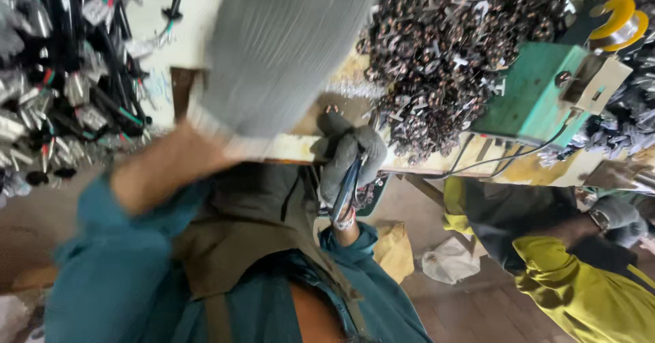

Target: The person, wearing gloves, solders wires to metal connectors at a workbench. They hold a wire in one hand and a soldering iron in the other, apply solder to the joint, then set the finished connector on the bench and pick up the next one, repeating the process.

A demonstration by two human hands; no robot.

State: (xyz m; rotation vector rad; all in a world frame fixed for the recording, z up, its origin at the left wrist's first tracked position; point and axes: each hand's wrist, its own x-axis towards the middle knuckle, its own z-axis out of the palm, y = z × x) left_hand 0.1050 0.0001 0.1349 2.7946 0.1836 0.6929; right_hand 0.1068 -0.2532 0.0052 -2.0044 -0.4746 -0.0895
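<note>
My left hand wears a grey knit glove and is raised close to the camera, large and blurred; its fingers run out of the top of the view, so its grip is hidden. The bare wrist and teal sleeve trail down to the left. My right hand, also in a grey glove, rests at the workbench edge and is closed around a slim dark tool with a bluish handle that points down toward my body. Just beyond it lies a big heap of small dark metal parts.
A green metal machine with a cable stands on the bench at right, a yellow wire spool behind it. Bundles of black cables with connectors fill the left. A co-worker's yellow sleeve and gloved hand are lower right.
</note>
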